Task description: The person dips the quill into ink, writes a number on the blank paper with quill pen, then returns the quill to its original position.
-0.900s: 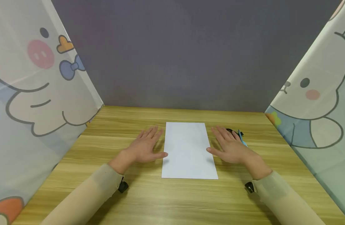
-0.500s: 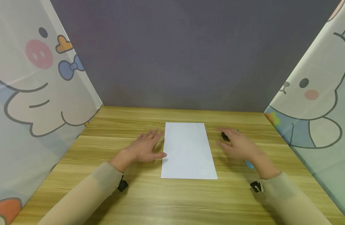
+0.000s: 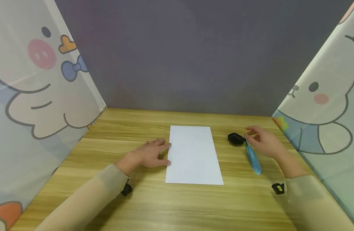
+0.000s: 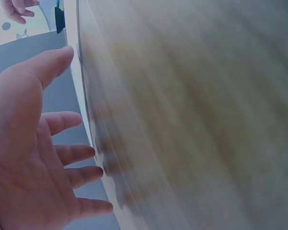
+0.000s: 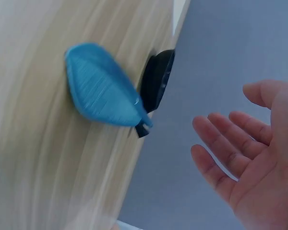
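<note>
A white sheet of paper [image 3: 193,155] lies flat on the wooden table. At its left edge is my left hand [image 3: 151,155], palm down, fingers spread, thumb and fingertips right at the edge. My right hand [image 3: 262,141] is to the right of the paper, fingers loosely bent, beside the narrow top end of a blue leaf-shaped piece [image 3: 253,158]. In the right wrist view this blue piece [image 5: 103,86] has a ridged, hollow face and a small black tip; the bent fingers hold nothing. Just left of the hand sits a black rounded, shallow object [image 3: 235,139].
The wooden table [image 3: 165,205] runs back to a dark grey panel [image 3: 182,57]. Printed cloth walls [image 3: 64,106] stand on both sides. Black straps [image 3: 278,188] show at the sleeve cuffs.
My right hand has moved right, away from the paper, uncovering the black object and the blue piece. The left hand has shifted slightly, its fingertips nearer. The paper stays put.
</note>
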`<action>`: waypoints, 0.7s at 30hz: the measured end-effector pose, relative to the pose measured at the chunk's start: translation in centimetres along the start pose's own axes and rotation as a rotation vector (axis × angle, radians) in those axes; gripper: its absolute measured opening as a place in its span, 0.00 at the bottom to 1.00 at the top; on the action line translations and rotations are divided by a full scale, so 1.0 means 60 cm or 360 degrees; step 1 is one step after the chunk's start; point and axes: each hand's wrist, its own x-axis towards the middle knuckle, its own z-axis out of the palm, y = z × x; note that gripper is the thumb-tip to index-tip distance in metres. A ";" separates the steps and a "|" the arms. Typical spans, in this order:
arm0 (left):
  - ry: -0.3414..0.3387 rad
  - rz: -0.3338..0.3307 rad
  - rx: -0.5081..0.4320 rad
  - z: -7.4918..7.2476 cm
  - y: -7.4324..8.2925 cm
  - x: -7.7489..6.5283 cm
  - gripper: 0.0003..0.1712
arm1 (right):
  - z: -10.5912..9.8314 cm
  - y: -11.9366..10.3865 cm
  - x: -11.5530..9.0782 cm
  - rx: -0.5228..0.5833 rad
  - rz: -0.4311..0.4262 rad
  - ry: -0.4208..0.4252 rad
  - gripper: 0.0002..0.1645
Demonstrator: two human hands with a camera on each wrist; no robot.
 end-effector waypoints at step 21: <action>-0.0047 -0.0038 -0.0040 0.006 -0.001 -0.002 0.48 | 0.000 0.065 -0.003 -0.0053 -0.0032 -0.0032 0.20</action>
